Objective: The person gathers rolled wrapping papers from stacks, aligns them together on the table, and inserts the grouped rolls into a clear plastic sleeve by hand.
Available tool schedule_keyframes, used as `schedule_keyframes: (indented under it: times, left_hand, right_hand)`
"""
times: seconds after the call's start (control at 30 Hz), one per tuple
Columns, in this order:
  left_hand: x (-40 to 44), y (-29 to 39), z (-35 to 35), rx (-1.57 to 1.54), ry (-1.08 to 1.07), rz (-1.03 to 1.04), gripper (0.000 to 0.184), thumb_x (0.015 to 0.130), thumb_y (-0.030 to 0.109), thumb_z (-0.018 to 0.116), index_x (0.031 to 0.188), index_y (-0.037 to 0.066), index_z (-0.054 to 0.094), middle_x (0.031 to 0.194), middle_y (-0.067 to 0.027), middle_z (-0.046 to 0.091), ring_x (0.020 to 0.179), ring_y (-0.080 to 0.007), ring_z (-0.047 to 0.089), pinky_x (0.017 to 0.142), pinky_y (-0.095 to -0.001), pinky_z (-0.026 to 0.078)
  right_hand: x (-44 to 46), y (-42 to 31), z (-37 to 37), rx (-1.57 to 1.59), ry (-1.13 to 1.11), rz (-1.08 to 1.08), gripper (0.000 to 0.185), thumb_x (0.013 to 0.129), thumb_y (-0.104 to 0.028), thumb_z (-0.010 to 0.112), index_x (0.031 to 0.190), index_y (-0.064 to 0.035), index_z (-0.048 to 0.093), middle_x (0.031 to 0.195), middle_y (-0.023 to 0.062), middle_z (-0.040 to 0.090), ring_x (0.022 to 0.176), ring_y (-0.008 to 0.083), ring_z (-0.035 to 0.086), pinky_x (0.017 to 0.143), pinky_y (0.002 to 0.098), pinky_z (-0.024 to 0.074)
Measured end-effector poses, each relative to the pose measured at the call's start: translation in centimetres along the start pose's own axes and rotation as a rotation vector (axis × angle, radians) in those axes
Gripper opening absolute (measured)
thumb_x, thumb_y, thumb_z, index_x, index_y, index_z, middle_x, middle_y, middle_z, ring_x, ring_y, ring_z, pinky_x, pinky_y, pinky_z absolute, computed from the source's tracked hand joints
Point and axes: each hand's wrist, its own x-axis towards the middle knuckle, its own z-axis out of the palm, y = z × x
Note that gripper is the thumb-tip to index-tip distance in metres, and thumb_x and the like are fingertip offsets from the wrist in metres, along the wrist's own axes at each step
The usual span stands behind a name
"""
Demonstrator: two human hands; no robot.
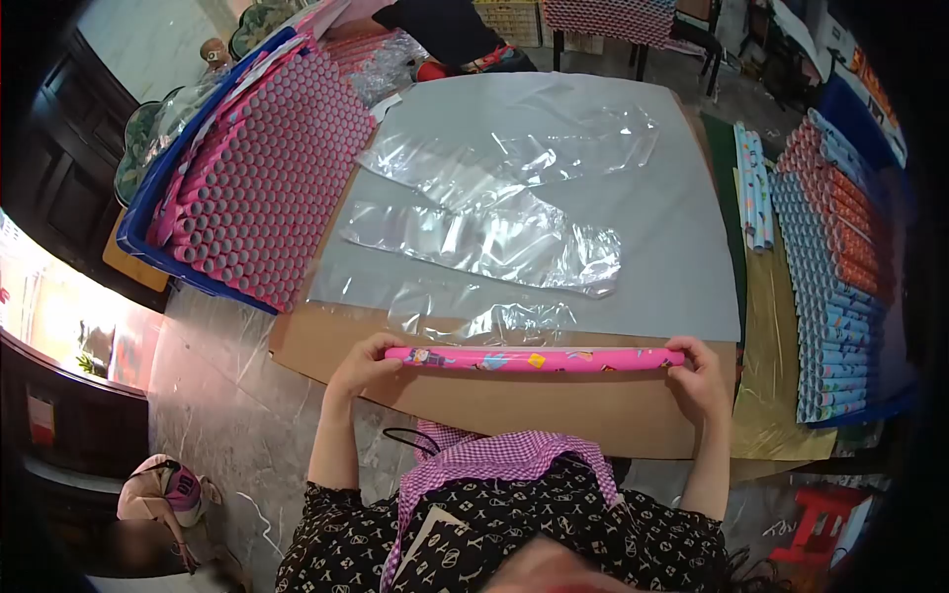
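A long pink roll (pixel 534 360) with colourful printed figures lies level across the front of the table, over brown cardboard. My left hand (pixel 368 364) is closed around its left end, thumb in front. At the other end my right hand (pixel 697 372) grips the roll with thumb and fingers. Just beyond the roll lie clear plastic sleeves (pixel 494 242), crumpled and shiny, on a grey sheet (pixel 672 247). Another loose piece of clear film (pixel 474 306) reaches almost to the roll.
On the left, a blue crate (pixel 222 287) holds many stacked pink rolls (pixel 277 168). Blue and orange rolls (pixel 830 296) are piled on the right, near a few loose light-blue rolls (pixel 753 188). A person in black (pixel 445 30) is at the far edge. A red stool (pixel 816 524) stands lower right.
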Motion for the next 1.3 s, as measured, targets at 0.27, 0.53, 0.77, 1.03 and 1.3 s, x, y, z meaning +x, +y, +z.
schedule_keyframes:
  times: [0.27, 0.53, 0.77, 1.03, 1.3]
  left_hand:
    - [3.2, 0.0, 1.6, 0.198, 0.036, 0.018, 0.030, 0.085, 0.005, 0.068, 0.114, 0.000, 0.063, 0.104, -0.0029, 0.065, 0.095, -0.0122, 0.060, 0.085, -0.0281, 0.050]
    - [5.2, 2.7, 5.0, 0.123, 0.021, 0.053, 0.031, 0.088, 0.007, 0.066, 0.119, 0.001, 0.062, 0.109, -0.0036, 0.065, 0.102, -0.0143, 0.059, 0.090, -0.0285, 0.048]
    - [5.9, 0.8, 5.2, -0.001, 0.093, 0.136, 0.029, 0.084, -0.003, 0.063, 0.113, -0.002, 0.063, 0.114, -0.0085, 0.057, 0.106, -0.0179, 0.056, 0.093, -0.0292, 0.048]
    - [5.5, -2.3, 3.1, 0.366, 0.113, 0.292, 0.032, 0.081, 0.003, 0.068, 0.113, 0.002, 0.064, 0.105, -0.0083, 0.061, 0.101, -0.0203, 0.058, 0.089, -0.0321, 0.047]
    - [3.6, -1.6, 3.6, 0.535, 0.139, 0.265, 0.032, 0.084, -0.002, 0.066, 0.116, 0.002, 0.064, 0.113, -0.0089, 0.057, 0.102, -0.0198, 0.057, 0.091, -0.0315, 0.047]
  right_hand:
    - [0.1, 1.8, -2.0, -0.192, 0.099, -0.080, 0.035, 0.070, 0.007, 0.060, 0.104, 0.0001, 0.062, 0.098, 0.0055, 0.063, 0.095, 0.0151, 0.059, 0.081, 0.0285, 0.0503]
    - [1.3, 2.8, -3.8, -0.498, 0.149, -0.203, 0.034, 0.073, 0.002, 0.064, 0.108, 0.0013, 0.062, 0.098, 0.0086, 0.066, 0.096, 0.0186, 0.062, 0.085, 0.0297, 0.0489]
    - [1.4, 1.2, -3.2, -0.630, 0.059, -0.171, 0.038, 0.072, -0.006, 0.067, 0.109, -0.0017, 0.063, 0.105, 0.0112, 0.062, 0.101, 0.0250, 0.059, 0.089, 0.0333, 0.0463]
    - [2.7, 0.2, -3.1, -0.765, -0.086, -0.086, 0.044, 0.069, -0.016, 0.075, 0.109, -0.0023, 0.063, 0.105, 0.0106, 0.062, 0.100, 0.0257, 0.057, 0.086, 0.0350, 0.0457]
    - [3.7, -1.3, -2.5, -0.729, -0.196, 0.041, 0.036, 0.068, -0.018, 0.075, 0.099, -0.0034, 0.065, 0.096, 0.0097, 0.060, 0.099, 0.0270, 0.056, 0.087, 0.0368, 0.0444]
